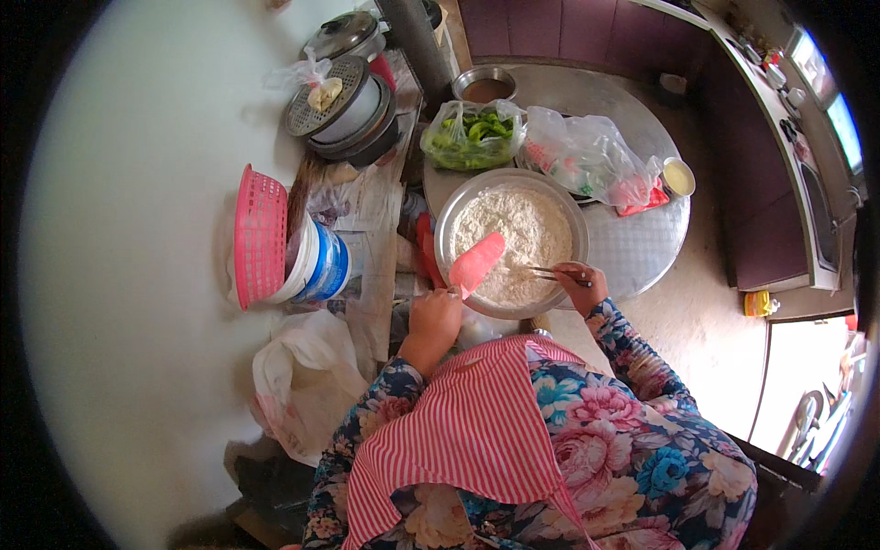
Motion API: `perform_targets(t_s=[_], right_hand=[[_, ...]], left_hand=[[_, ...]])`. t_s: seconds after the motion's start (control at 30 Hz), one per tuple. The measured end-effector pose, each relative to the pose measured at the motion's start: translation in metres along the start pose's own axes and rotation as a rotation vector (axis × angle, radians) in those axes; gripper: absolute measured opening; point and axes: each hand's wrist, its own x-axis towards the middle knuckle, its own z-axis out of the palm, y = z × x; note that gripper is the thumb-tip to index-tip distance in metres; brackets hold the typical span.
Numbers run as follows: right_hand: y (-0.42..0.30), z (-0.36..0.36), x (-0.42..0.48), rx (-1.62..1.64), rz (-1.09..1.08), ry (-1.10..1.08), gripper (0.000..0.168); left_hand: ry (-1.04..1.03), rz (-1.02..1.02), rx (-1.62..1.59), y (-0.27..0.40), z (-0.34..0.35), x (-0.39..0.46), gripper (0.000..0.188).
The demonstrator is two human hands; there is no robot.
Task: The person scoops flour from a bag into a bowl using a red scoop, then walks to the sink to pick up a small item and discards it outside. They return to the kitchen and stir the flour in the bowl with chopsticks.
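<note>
A wide metal basin [445,227] sits at the near edge of a round metal table, with lumpy whitish flour [522,220] spread inside it. My left hand [434,317], at the basin's near-left rim, grips a pink plastic scoop [479,261] by its handle end. The scoop's body reaches over the flour; what it contains, if anything, cannot be made out. At the near-right rim, my right hand [583,285] holds a pair of dark chopsticks [546,273], their tips in the flour.
Behind the basin lie a bag of green peppers [474,137], another plastic bag [584,155] and a metal bowl of brownish liquid [487,89]. A small cup [678,177] stands at the round table's [632,240] right edge. Stacked pots [344,117] and a pink basket [261,237] line the left.
</note>
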Motion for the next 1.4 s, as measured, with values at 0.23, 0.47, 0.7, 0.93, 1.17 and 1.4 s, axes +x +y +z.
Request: perform_targets(t_s=[0.23, 0.47, 0.7, 0.93, 1.17, 1.4], right_hand=[[-0.012, 0.023, 0.01, 0.007, -0.174, 0.042, 0.013], [0.037, 0.049, 0.032, -0.183, -0.166, -0.311, 0.014], [0.002, -0.006, 0.042, -0.078, 0.051, -0.315, 0.011], [0.003, 0.059, 0.032, -0.129, -0.142, -0.356, 0.013], [0.019, 0.04, 0.085, -0.116, -0.125, -0.174, 0.011], [0.012, 0.03, 0.114, 0.227, -0.015, -0.024, 0.014]], left_hand=[[0.082, -0.058, -0.02, -0.006, 0.003, -0.004, 0.018], [0.157, -0.112, -0.025, -0.009, -0.002, -0.007, 0.02], [0.265, -0.349, -0.711, -0.021, -0.008, -0.025, 0.024], [0.053, -0.625, -1.375, -0.039, -0.013, -0.045, 0.017], [0.146, -0.841, -1.651, -0.05, -0.035, -0.093, 0.012], [0.401, -0.982, -1.514, -0.057, -0.051, -0.171, 0.014]])
